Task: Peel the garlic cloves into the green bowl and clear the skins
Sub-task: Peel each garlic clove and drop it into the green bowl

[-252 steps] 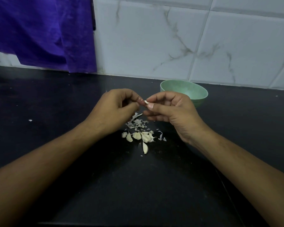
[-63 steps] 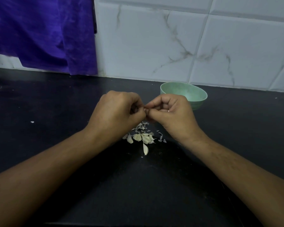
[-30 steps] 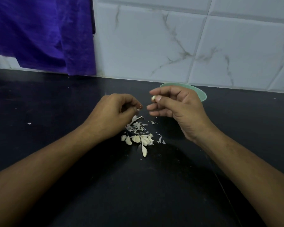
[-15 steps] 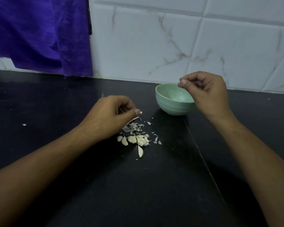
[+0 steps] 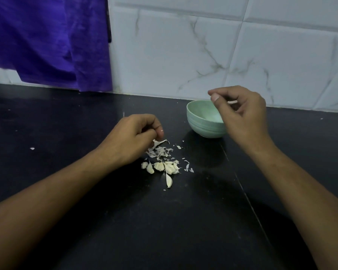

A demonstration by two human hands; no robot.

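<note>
Now the left hand [image 5: 137,137] curls over the skins [image 5: 158,151], a strip [image 5: 160,142] at its fingertips [image 5: 161,131], its hold unclear. Nearer lie the garlic cloves [image 5: 164,167], one stray clove [image 5: 169,181] lengthwise toward the wall [image 5: 183,55], tip away. Over the green bowl [image 5: 201,123] the right hand [image 5: 244,114] pinches thumb to forefinger, contents hidden, probably dropping a peeled one; next it should reach for another.

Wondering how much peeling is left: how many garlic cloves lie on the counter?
About 6 garlic cloves: five bunched in a row beside the skins, one alone nearer the person. They overlap, so it is rough; the right hand hides part of the green bowl.
</note>
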